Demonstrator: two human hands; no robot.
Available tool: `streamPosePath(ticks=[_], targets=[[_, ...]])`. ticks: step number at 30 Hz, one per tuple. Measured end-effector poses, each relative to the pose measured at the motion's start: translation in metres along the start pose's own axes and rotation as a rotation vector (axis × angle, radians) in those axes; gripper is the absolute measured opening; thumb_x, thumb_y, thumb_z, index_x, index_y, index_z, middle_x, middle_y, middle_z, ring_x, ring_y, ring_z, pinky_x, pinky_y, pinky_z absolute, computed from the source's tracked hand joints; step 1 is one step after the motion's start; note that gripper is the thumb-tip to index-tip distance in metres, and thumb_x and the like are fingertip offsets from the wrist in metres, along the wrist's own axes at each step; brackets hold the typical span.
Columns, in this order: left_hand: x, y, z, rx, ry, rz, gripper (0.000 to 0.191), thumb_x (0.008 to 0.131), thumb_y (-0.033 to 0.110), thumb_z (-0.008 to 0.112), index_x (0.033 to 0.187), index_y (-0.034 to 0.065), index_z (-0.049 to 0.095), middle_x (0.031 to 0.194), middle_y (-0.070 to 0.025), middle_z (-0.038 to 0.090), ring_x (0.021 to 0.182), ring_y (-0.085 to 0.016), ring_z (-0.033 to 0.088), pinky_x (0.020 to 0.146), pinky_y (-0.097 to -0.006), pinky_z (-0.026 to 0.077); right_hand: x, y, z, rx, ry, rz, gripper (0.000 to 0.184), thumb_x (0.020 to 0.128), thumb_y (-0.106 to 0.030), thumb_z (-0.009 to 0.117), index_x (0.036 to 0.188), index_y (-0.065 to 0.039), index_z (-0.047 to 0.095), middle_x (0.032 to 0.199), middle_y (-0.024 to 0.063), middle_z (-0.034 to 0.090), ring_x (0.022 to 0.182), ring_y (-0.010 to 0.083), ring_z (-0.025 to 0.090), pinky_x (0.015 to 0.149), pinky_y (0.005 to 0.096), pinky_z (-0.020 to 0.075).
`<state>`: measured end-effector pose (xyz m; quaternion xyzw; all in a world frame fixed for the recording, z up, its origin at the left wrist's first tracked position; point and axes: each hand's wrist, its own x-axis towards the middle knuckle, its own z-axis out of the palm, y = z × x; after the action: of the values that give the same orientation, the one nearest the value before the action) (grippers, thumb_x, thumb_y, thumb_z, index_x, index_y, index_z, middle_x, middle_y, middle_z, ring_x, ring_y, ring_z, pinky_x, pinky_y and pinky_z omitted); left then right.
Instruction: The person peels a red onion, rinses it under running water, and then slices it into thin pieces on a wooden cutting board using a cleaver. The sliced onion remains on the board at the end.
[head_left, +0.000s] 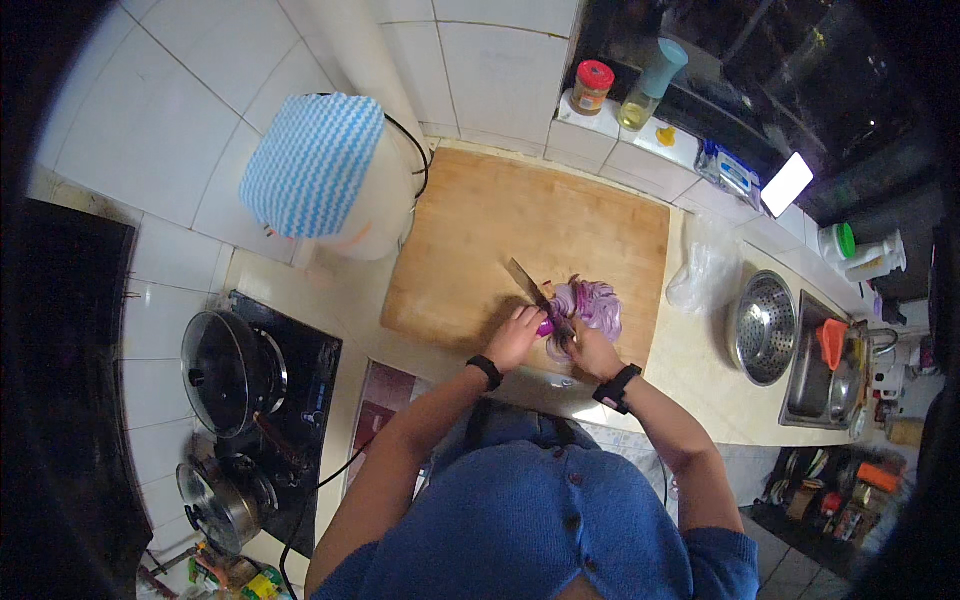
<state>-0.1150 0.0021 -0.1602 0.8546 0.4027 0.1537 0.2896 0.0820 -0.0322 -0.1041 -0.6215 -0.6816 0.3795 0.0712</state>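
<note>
On a wooden cutting board (517, 202), my right hand (598, 354) grips the handle end of a kitchen knife (528, 282), whose blade points away to the upper left. My left hand (514, 339), just left of the blade, holds a piece of red onion (545, 328) against the board. Sliced red onion (598, 306) lies in a heap right of the knife, with a few slices near my right hand. The fingers of my right hand partly hide the handle.
A steel colander (765, 328) stands on the right of the counter beside a sink (806, 390). A clear plastic bag (699, 270) lies nearer the board. At left are a cloth-covered appliance (315, 169) and a lidded pan (219, 375) on the cooktop (324, 375). Jars line the ledge.
</note>
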Motion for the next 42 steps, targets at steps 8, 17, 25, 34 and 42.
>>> streamPosePath(ticks=[8,17,25,34,42], targets=[[-0.003,0.003,0.001,0.036,0.041,-0.004,0.044,0.082,0.013,0.061,0.122,0.0011,0.049,0.12,-0.0152,0.051,0.114,-0.034,0.047,0.096,-0.0403,0.042,-0.021,0.001,-0.011,0.065,0.098,-0.162,0.034,0.083,-0.01,0.057,0.115,0.0,0.049,0.083,0.0292,0.061,0.079,0.0441,0.061,0.067,0.0496,0.048],[-0.004,0.005,-0.004,-0.025,0.032,-0.038,0.042,0.082,0.013,0.061,0.121,0.0026,0.05,0.121,-0.0156,0.051,0.113,-0.035,0.046,0.096,-0.0409,0.041,-0.01,-0.002,-0.009,0.081,0.095,-0.111,0.035,0.082,-0.012,0.058,0.113,-0.001,0.049,0.082,0.028,0.062,0.075,0.0436,0.061,0.068,0.0509,0.0478],[-0.007,-0.002,0.01,-0.032,0.069,-0.035,0.043,0.081,0.013,0.062,0.121,0.0027,0.05,0.121,-0.0159,0.051,0.113,-0.035,0.046,0.097,-0.0409,0.04,0.0,0.005,0.008,-0.009,0.055,-0.085,0.032,0.08,-0.012,0.058,0.109,-0.001,0.047,0.081,0.0288,0.061,0.076,0.0441,0.061,0.068,0.0511,0.0476],[-0.009,-0.004,0.015,-0.007,0.093,-0.046,0.043,0.082,0.015,0.062,0.122,0.0029,0.05,0.122,-0.0158,0.051,0.114,-0.034,0.047,0.097,-0.0414,0.041,-0.02,0.001,-0.02,0.028,0.0,-0.1,0.032,0.081,-0.01,0.058,0.11,0.0,0.048,0.079,0.0284,0.061,0.077,0.0444,0.061,0.068,0.0506,0.0472],[-0.008,-0.006,0.014,-0.032,0.082,-0.039,0.042,0.082,0.016,0.062,0.121,0.0032,0.051,0.121,-0.0151,0.052,0.113,-0.034,0.048,0.096,-0.0407,0.042,0.0,0.0,0.007,0.051,0.031,-0.013,0.031,0.081,-0.011,0.058,0.108,0.0,0.049,0.079,0.0291,0.061,0.077,0.0446,0.061,0.068,0.0503,0.0473]])
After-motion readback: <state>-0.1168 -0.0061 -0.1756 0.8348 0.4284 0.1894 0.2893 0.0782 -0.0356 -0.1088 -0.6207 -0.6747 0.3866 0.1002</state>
